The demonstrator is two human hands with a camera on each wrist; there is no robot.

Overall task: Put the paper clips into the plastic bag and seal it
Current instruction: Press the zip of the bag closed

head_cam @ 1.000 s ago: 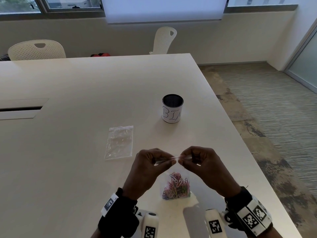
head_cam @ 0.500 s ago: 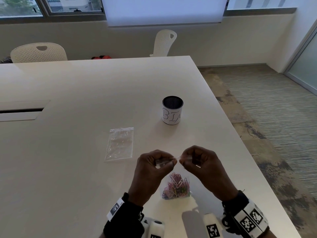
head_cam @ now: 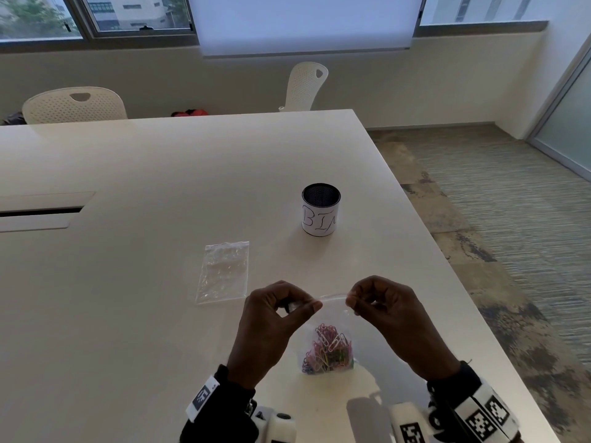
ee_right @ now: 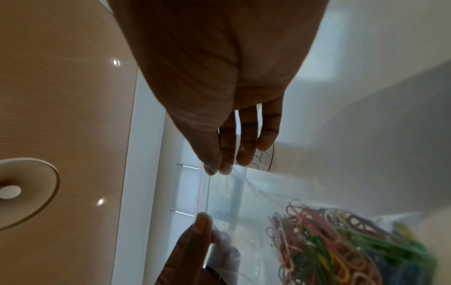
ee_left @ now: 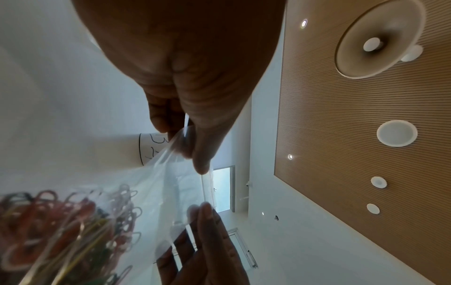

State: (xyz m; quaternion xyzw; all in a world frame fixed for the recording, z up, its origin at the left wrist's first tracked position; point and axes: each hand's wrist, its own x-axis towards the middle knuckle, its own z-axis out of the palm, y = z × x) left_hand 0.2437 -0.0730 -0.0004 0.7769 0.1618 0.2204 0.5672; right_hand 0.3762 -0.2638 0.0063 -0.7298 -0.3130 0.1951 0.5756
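Observation:
A clear plastic bag hangs upright above the table's near edge, with a heap of coloured paper clips in its bottom. My left hand pinches the left end of the bag's top strip between thumb and forefinger. My right hand pinches the right end the same way. In the left wrist view the left hand pinches the strip above the bag and clips. The right wrist view shows the right hand pinching the bag beside the clips.
A second, empty clear bag lies flat on the white table to the left of my hands. A black mesh cup with a white label stands behind them. The table's right edge drops to carpet. Two white chairs stand at the far side.
My two hands have slid apart along the bag's top strip, left hand leftward and right hand rightward. The bag of clips still hangs between them.

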